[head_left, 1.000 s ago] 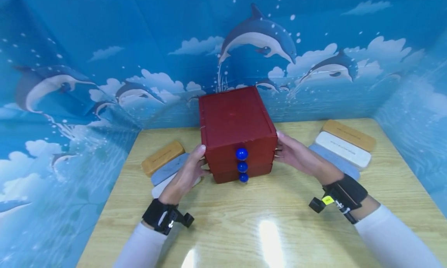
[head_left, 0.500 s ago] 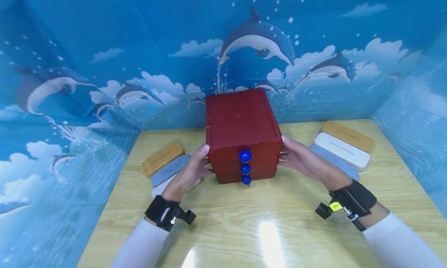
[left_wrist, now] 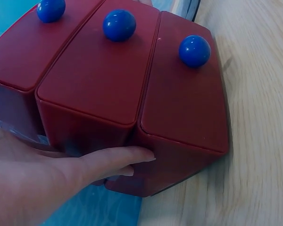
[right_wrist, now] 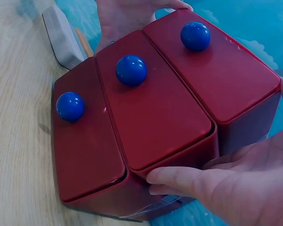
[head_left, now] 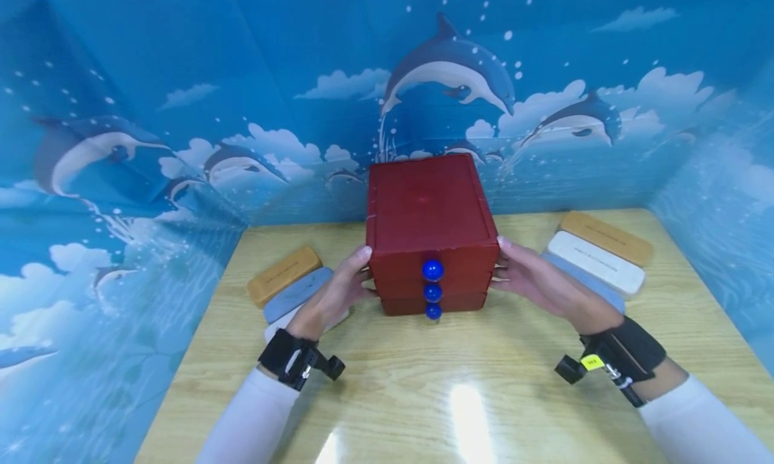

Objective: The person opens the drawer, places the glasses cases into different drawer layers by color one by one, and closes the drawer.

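A dark red three-drawer box (head_left: 431, 205) with round blue knobs stands on the table against the backdrop. All three drawers are closed. My left hand (head_left: 341, 286) presses the box's left side, thumb near the upper front corner and fingers lower down. On the opposite side my right hand (head_left: 535, 276) presses the box in the same way. In the left wrist view, straight fingers (left_wrist: 118, 160) lie along the drawer sides. The right wrist view shows extended fingers (right_wrist: 179, 179) against the other side, with the thumb at the top corner.
Left of the box lie an orange case (head_left: 284, 276), a blue case (head_left: 296, 294) and a white case (head_left: 284, 324). Another orange case (head_left: 607, 237), white case (head_left: 595, 261) and blue case (head_left: 586, 283) lie to the right. A dolphin-print backdrop (head_left: 302, 61) borders the wooden table (head_left: 411, 383).
The red drawer box has slid to the right and turned slightly to face more squarely forward. Both hands have moved right with it, staying on its sides.
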Demonstrator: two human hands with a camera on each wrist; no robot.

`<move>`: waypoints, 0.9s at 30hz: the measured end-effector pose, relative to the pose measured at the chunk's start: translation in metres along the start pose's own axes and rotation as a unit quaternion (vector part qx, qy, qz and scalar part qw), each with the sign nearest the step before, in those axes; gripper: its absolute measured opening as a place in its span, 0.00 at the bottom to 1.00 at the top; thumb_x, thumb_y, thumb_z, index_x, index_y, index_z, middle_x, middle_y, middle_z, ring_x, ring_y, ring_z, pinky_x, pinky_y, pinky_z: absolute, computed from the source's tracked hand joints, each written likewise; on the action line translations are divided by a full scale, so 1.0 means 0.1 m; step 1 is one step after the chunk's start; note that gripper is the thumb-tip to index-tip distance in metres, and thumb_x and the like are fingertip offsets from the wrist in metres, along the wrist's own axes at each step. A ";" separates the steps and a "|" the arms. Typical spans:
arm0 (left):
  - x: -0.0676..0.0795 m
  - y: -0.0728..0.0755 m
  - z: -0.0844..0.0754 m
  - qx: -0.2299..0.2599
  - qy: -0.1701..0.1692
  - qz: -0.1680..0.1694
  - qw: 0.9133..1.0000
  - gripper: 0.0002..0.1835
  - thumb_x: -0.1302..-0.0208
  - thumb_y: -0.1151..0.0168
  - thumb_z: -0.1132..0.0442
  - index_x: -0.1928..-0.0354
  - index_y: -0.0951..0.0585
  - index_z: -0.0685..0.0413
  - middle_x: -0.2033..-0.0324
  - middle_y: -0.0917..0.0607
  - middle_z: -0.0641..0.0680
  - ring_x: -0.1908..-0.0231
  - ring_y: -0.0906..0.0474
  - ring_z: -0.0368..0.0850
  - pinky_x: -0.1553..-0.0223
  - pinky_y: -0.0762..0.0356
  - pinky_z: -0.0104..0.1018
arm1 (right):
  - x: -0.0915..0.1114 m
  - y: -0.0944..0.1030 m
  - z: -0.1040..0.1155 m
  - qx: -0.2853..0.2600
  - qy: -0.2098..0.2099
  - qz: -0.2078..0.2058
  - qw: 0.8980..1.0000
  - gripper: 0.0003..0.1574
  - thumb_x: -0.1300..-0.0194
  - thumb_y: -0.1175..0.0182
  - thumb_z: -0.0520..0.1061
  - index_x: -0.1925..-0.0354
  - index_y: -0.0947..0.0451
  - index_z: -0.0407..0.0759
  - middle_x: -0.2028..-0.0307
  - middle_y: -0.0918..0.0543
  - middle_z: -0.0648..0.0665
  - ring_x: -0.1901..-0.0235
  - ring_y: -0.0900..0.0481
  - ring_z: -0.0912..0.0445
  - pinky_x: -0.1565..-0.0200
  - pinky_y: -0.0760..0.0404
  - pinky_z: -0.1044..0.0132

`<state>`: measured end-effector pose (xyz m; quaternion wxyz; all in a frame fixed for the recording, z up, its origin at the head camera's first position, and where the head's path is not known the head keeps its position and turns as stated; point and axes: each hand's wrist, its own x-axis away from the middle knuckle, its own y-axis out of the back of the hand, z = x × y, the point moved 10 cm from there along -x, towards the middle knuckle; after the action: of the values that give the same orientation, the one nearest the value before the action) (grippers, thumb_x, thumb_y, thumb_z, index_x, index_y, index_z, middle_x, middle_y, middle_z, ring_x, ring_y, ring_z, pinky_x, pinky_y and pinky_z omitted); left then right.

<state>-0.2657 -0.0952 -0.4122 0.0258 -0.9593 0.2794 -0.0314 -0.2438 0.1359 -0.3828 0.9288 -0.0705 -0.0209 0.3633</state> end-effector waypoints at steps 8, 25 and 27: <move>-0.06 -0.06 -0.08 0.026 -0.012 0.014 0.999 0.30 0.30 0.60 0.39 0.31 0.40 0.40 0.36 0.34 0.56 0.38 0.38 0.56 0.49 0.32 0.62 | 0.01 0.06 0.02 -0.001 0.003 -0.003 1.000 0.31 0.22 0.74 0.55 0.27 0.51 0.47 0.32 0.42 0.35 0.36 0.41 0.39 0.40 0.40 0.38; -0.18 -0.06 -0.11 0.020 0.011 -0.003 1.000 0.33 0.35 0.53 0.35 0.33 0.37 0.41 0.38 0.31 0.56 0.39 0.36 0.54 0.43 0.36 0.59 | 0.01 0.13 0.06 -0.009 0.012 -0.012 1.000 0.30 0.21 0.74 0.53 0.28 0.52 0.46 0.33 0.41 0.34 0.37 0.40 0.38 0.41 0.37 0.39; -0.19 -0.05 -0.14 0.018 0.009 -0.011 1.000 0.32 0.36 0.52 0.36 0.35 0.35 0.44 0.39 0.30 0.56 0.40 0.35 0.53 0.41 0.37 0.55 | 0.01 0.14 0.05 -0.012 0.010 -0.016 1.000 0.30 0.21 0.74 0.54 0.28 0.52 0.47 0.33 0.41 0.34 0.37 0.39 0.38 0.41 0.36 0.40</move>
<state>-0.2799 -0.0810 -0.3986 0.0399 -0.9614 0.2685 -0.0456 -0.2530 0.1477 -0.3797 0.9337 -0.0845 -0.0174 0.3475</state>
